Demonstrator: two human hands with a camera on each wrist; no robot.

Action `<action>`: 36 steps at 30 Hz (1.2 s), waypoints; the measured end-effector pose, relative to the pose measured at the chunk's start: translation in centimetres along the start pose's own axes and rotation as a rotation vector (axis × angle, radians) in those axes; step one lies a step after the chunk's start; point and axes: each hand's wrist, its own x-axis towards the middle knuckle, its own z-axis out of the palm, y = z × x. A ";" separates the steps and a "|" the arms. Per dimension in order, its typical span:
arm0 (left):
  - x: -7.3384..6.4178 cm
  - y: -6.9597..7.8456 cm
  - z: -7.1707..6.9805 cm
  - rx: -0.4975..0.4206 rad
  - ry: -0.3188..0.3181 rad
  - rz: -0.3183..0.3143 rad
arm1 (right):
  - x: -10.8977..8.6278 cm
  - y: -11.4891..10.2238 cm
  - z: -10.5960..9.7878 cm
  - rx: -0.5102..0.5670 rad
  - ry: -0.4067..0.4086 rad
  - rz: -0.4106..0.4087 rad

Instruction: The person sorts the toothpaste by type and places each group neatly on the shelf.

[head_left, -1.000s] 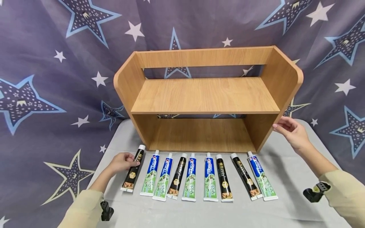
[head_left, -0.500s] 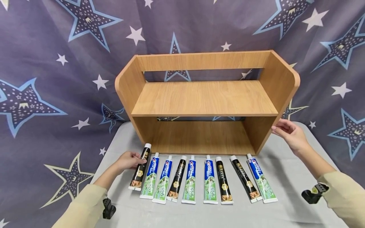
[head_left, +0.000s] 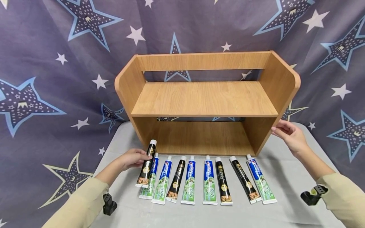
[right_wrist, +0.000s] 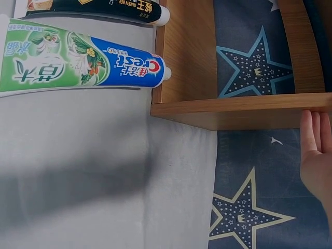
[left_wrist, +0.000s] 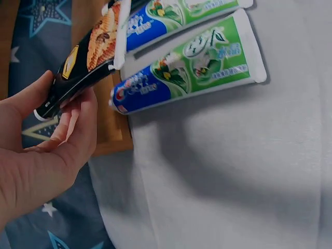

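Observation:
My left hand (head_left: pixel 134 159) pinches a black toothpaste tube (head_left: pixel 146 169) with a white cap, thumb on one side and fingers on the other. Raised over the left end of a row of tubes, it partly covers a blue-green Crest toothpaste tube (head_left: pixel 151 185) in the head view. In the left wrist view the black tube (left_wrist: pixel 83 62) has its crimped end toward the upper right. My right hand (head_left: pixel 292 139) is at the right side panel of a wooden two-tier shelf (head_left: pixel 205 98). In the right wrist view its straight fingers (right_wrist: pixel 309 129) touch the panel's outer face.
Several more tubes, black ones (head_left: pixel 176 179) and blue-green ones (head_left: pixel 260 180), lie in a row before the shelf, caps toward it. They rest on a grey-white tablecloth (head_left: pixel 228 217). A purple star-patterned curtain (head_left: pixel 85 63) hangs right behind the shelf.
My left hand has lifted the black toothpaste tube and carried it right, from beside the row to over the leftmost Crest tube. My right hand stays at the shelf panel.

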 end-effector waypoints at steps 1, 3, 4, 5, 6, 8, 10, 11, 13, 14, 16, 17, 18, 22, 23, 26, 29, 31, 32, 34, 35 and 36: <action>-0.1 0.3 0.0 -0.001 -0.009 -0.003 | 0.0 0.0 0.0 0.000 -0.001 -0.003; -0.3 0.9 0.1 -0.001 -0.024 -0.010 | 0.0 -0.1 0.0 -0.002 -0.003 -0.009; -0.4 1.2 0.1 0.000 -0.032 -0.013 | 0.0 -0.1 0.0 -0.003 -0.003 -0.013; -0.5 1.6 0.2 0.000 -0.040 -0.014 | 0.0 -0.2 0.0 -0.008 -0.003 -0.016; -0.7 1.9 0.2 -0.005 -0.043 -0.017 | 0.0 -0.2 0.0 -0.012 -0.002 -0.018; -1.1 2.5 0.3 -0.007 -0.059 -0.015 | 0.0 -0.2 0.0 -0.018 0.000 -0.019; -1.6 3.0 0.3 -0.017 -0.083 -0.013 | 0.0 -0.2 0.1 -0.026 0.004 -0.017; -1.8 3.2 0.3 -0.025 -0.089 -0.016 | 0.0 -0.2 0.1 -0.030 0.005 -0.016; -2.2 3.5 0.3 -0.039 -0.098 -0.024 | 0.0 -0.1 0.1 -0.033 0.007 -0.015; -2.4 3.6 0.3 -0.043 -0.104 -0.025 | 0.0 -0.1 0.1 -0.034 0.010 -0.014; -2.6 3.8 0.3 -0.049 -0.107 -0.026 | 0.0 -0.1 0.2 -0.030 0.014 -0.015; -2.7 4.0 0.3 -0.053 -0.103 -0.026 | 0.0 -0.1 0.2 -0.027 0.017 -0.015; -2.8 4.1 0.3 -0.053 -0.107 -0.020 | 0.0 -0.2 0.2 -0.025 0.019 -0.016; -3.4 4.9 0.0 -0.054 -0.118 0.000 | 0.0 -0.1 0.2 -0.012 0.025 -0.015; -3.6 5.1 -0.2 -0.052 -0.122 0.002 | 0.0 -0.1 0.2 -0.013 0.027 -0.012; -4.3 5.8 -0.5 -0.036 -0.135 0.003 | 0.0 0.0 0.2 -0.012 0.030 -0.002; -4.9 6.6 -0.9 -0.024 -0.146 0.001 | 0.0 0.2 0.0 -0.015 0.030 -0.001; -5.2 7.1 -1.2 -0.024 -0.158 0.002 | -0.1 0.2 0.0 -0.013 0.028 -0.003; -5.4 7.4 -1.4 -0.022 -0.166 0.004 | -0.1 0.2 0.0 -0.012 0.027 -0.003; -5.8 8.1 -1.7 -0.012 -0.185 0.011 | -0.1 0.2 0.0 -0.010 0.024 -0.003; -6.0 8.4 -1.8 -0.010 -0.193 0.012 | -0.1 0.2 0.0 -0.008 0.022 -0.004; -6.2 8.7 -1.9 -0.003 -0.202 0.018 | -0.2 0.1 0.0 -0.009 0.021 -0.005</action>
